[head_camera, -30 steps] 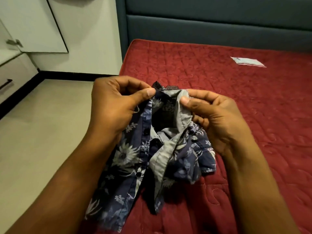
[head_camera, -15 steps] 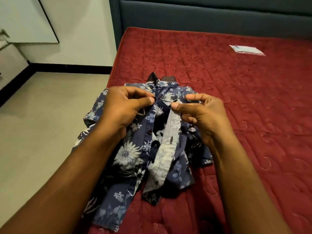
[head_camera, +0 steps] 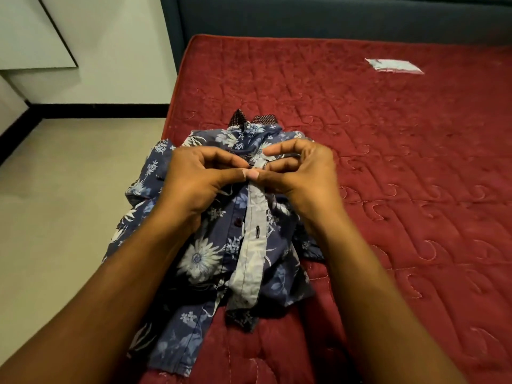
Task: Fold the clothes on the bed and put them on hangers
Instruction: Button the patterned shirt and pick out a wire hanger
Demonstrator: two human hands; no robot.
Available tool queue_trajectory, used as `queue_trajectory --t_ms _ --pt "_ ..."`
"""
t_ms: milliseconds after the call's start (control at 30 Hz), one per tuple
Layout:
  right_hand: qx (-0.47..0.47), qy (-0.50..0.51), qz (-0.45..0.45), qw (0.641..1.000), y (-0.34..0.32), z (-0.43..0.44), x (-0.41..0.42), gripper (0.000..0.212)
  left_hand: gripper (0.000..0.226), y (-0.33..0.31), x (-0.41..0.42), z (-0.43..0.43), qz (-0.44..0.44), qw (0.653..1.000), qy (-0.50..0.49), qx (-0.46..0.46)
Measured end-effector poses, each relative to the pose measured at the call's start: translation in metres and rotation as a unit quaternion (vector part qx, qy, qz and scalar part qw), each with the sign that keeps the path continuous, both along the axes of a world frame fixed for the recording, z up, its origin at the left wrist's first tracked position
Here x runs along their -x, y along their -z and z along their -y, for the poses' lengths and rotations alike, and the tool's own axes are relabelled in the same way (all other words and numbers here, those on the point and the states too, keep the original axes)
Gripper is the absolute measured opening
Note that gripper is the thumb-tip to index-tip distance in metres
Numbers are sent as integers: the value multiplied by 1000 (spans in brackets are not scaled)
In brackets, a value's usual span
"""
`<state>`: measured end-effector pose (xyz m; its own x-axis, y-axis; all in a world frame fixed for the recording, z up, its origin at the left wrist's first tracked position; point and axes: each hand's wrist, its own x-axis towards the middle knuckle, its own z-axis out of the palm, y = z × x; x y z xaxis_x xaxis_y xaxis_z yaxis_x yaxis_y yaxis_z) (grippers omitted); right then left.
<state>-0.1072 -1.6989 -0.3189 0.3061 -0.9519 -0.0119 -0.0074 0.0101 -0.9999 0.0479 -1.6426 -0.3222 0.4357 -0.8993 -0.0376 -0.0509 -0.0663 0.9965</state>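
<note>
A small navy shirt with white flowers (head_camera: 202, 256) lies crumpled on the red quilted mattress (head_camera: 388, 189), collar away from me, near the bed's left edge. Its pale inner button band runs down the middle, with one dark button and a buttonhole showing. My left hand (head_camera: 199, 184) pinches the left front edge near the collar. My right hand (head_camera: 299, 176) pinches the top of the pale band. Both thumbs meet at the placket. No hanger is in view.
A white packet (head_camera: 393, 65) lies far back on the mattress. A dark teal headboard (head_camera: 332, 18) closes the bed's far side. Pale floor (head_camera: 55, 203) and a white wall with a black skirting lie to the left.
The shirt has come down from the air onto the mattress. Both hands have drawn together, so the two front edges now meet under the thumbs.
</note>
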Motion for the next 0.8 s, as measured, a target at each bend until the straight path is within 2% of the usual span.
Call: queue_trajectory --t_ms 133,267,333,633,800 --pt "-3 3 -17 1000 4 4 1 37 17 -1 -5 -1 -24 1000 7 -13" --pt "106 96 -133 981 16 7 -5 33 15 -2 -6 1 -48 999 11 -14" --pt "135 103 -149 974 16 5 -7 31 15 -2 -5 1 -36 999 17 -13" --pt "107 51 -56 991 17 6 -9 33 14 -2 -7 1 -11 1000 8 0" --pt "97 32 -46 994 15 4 -9 27 16 0 -7 1 0 1000 9 2"
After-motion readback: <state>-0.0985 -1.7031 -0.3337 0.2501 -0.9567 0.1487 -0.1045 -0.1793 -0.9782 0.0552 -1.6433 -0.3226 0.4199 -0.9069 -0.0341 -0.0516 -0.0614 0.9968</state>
